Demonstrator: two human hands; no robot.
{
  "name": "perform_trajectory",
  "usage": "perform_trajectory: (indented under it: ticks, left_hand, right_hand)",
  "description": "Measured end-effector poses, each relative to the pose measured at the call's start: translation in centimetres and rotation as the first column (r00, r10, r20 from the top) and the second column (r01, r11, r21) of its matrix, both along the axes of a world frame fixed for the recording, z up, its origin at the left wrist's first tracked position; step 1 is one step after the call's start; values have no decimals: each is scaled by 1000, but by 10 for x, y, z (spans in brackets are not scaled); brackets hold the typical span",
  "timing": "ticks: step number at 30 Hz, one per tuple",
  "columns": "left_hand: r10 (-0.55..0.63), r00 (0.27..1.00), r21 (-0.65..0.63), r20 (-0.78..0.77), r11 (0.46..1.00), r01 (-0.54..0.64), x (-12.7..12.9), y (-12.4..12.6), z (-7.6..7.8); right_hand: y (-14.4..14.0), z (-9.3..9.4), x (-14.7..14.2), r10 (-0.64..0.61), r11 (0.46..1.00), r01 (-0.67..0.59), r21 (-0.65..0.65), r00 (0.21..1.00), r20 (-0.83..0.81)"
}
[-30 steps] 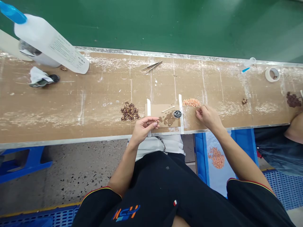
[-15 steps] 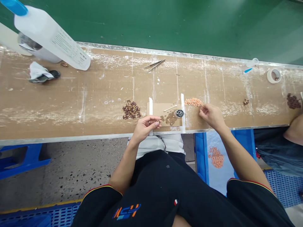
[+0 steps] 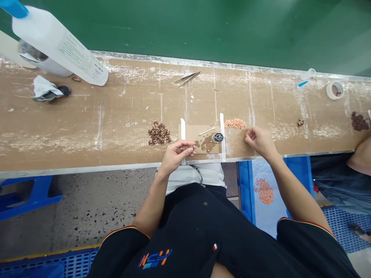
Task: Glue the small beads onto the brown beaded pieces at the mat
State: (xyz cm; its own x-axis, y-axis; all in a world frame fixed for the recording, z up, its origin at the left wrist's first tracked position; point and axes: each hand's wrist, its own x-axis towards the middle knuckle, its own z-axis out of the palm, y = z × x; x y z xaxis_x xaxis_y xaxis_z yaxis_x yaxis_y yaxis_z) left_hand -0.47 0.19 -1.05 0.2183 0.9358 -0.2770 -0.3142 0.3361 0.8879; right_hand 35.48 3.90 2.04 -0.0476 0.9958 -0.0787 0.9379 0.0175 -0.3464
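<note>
One long cardboard-covered bench [image 3: 87,116] runs across the view, with a green belt [image 3: 203,27] behind it. One big white bottle [image 3: 58,42] with a blue cap lies tilted at the far left, above one crumpled rag [image 3: 46,90]. One small cardboard pad [image 3: 199,139], held down by two strips of white tape [image 3: 222,135], sits at the near edge in front of the person. On the pad are a brown smear [image 3: 206,144], one thin stick [image 3: 206,131] and one small round metal cap [image 3: 218,137].

Two heaps flank the pad: one dark brown pile [image 3: 159,134] to its left and one pink pile [image 3: 235,123] just beyond its right strip. Two more dark heaps lie far right, the larger one [image 3: 358,121] near a co-worker's arm [image 3: 359,158]. One pair of tweezers [image 3: 187,78] lies at the far side, one roll of tape [image 3: 333,90] at the right.

The left hand [image 3: 175,154] rests at the pad's left strip, fingers curled and pinched on a tiny part too small to make out. The right hand [image 3: 257,141] sits just below the pink pile, fingertips pinched together; whether they hold a piece I cannot tell. Nothing lies between the hands and the pad. Below the bench, a blue crate [image 3: 246,193] holds a sheet with one more pink heap [image 3: 263,191].
</note>
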Motion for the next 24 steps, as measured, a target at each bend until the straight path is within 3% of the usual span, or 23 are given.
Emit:
perform_trajectory:
  ticks: [8, 19, 24]
  left_hand:
    - [-1, 1000, -7, -5, 1000, 1, 0, 0, -1]
    - [2, 1000, 11, -3, 1000, -1, 1, -2, -1]
    - [9, 1000, 8, 8, 1000, -9, 2, -3, 0]
  right_hand:
    - [-15, -13, 8, 17, 995, -14, 100, 999, -29]
    - [-7, -16, 7, 64, 992, -82, 100, 982, 176]
    - [-3, -7, 5, 54, 995, -61, 81, 995, 89]
